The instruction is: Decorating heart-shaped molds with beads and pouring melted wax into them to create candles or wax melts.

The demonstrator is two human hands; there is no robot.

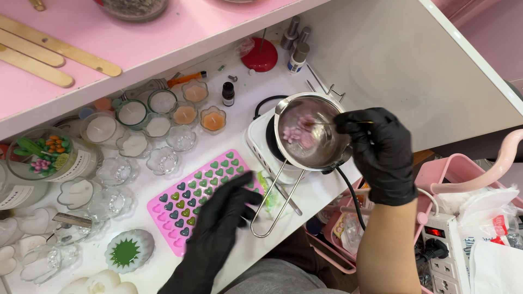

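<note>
Counts, placed relative to white hotplate (261, 142):
- One steel melting pot (309, 130) on it.
- One pink heart mould (202, 197), just left-below.
- Two black-gloved hands: left hand (220, 228) below-left, right hand (381, 152) at right.
- Three small bottles (298, 57) in cluster above; one dark dropper bottle (228, 93) above-left.
- Three amber-filled glass cups (213, 120) left.
- Three wooden sticks (41, 51) in view, far upper left on pink shelf (163, 27).
- One red round stand (260, 55) above.
</note>
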